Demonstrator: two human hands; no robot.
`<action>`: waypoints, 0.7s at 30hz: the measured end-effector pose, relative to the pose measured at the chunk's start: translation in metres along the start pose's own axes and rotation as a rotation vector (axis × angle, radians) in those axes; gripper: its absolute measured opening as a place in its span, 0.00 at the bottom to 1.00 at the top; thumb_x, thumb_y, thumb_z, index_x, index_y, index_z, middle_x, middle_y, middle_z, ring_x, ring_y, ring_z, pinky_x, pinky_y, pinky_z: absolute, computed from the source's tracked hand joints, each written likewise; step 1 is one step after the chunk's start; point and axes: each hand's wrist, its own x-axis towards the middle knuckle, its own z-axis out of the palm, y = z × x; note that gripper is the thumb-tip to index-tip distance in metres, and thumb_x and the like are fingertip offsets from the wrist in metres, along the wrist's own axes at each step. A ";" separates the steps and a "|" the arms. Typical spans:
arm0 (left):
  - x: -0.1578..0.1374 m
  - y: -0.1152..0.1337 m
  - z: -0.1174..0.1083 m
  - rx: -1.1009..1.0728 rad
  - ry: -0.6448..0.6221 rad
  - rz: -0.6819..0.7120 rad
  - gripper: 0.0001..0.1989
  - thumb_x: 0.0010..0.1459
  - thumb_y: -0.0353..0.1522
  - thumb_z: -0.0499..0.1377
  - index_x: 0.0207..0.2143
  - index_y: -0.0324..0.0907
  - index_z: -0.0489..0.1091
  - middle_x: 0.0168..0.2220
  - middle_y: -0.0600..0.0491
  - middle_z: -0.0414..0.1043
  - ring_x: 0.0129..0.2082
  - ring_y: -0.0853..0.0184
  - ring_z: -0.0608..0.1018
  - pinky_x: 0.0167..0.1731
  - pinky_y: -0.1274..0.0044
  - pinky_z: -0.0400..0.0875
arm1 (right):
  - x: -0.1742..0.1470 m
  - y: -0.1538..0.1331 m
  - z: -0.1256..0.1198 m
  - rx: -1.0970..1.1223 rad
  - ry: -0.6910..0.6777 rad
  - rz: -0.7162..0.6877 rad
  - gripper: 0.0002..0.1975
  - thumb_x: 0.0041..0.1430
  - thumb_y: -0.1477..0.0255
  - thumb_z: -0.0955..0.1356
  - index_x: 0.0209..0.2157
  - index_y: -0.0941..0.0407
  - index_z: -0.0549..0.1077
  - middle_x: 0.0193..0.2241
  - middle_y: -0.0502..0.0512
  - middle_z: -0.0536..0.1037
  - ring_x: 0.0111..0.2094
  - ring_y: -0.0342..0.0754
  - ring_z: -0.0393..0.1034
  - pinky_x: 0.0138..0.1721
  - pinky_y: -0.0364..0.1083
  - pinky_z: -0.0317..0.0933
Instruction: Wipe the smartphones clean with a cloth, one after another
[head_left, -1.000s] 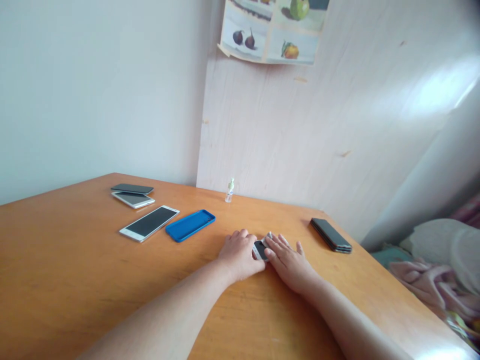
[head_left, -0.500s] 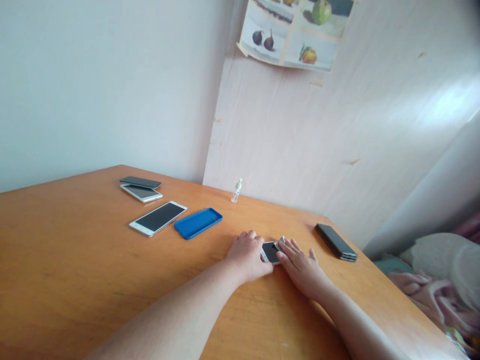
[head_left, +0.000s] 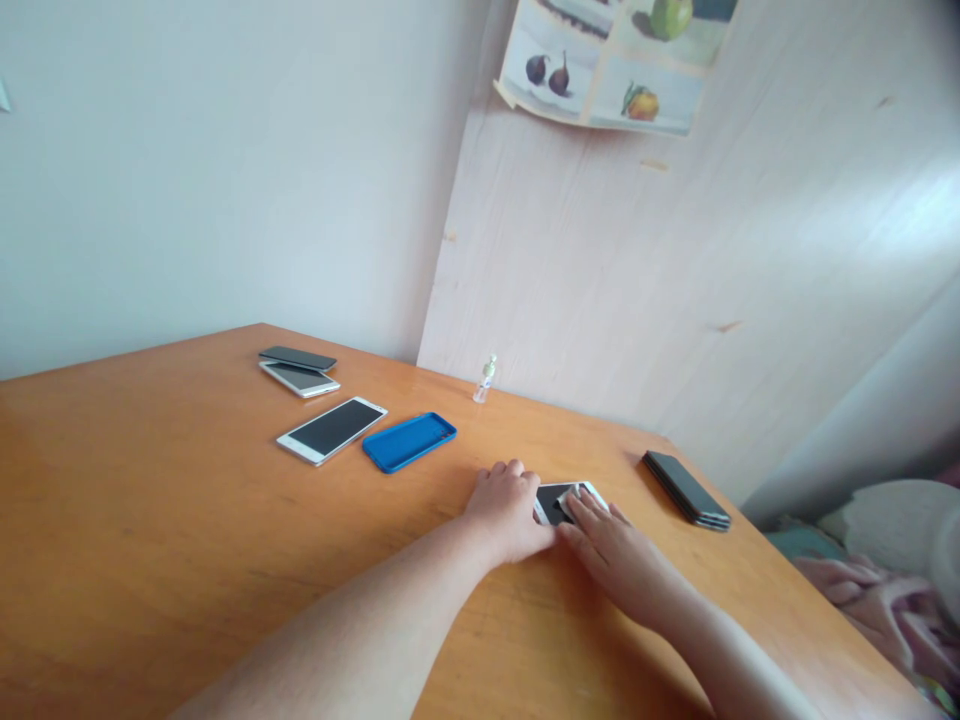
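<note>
White cloth [head_left: 568,499] lies under the right hand [head_left: 609,548], whose fingers are stretched flat over a phone [head_left: 549,499]. The left hand [head_left: 512,512] pinches the phone's left end upon the worktop [head_left: 225,560]. Farther away are a blue case [head_left: 409,442], a small bottle [head_left: 485,382] and, to the right, a dark stack [head_left: 686,488].

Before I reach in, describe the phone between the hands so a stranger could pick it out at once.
On the wooden table, look right of the blue case and nearer the viewer. There a white-framed phone lies between the left hand and the right hand. Unlike the white phone left of the case, it has a pale wipe on its dark screen.
</note>
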 end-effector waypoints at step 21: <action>0.000 -0.002 0.001 0.010 0.002 0.018 0.25 0.47 0.54 0.59 0.39 0.45 0.72 0.43 0.45 0.70 0.45 0.52 0.73 0.43 0.63 0.68 | -0.010 -0.008 -0.017 0.009 -0.028 0.013 0.26 0.70 0.57 0.53 0.57 0.54 0.69 0.59 0.62 0.69 0.59 0.59 0.65 0.56 0.58 0.61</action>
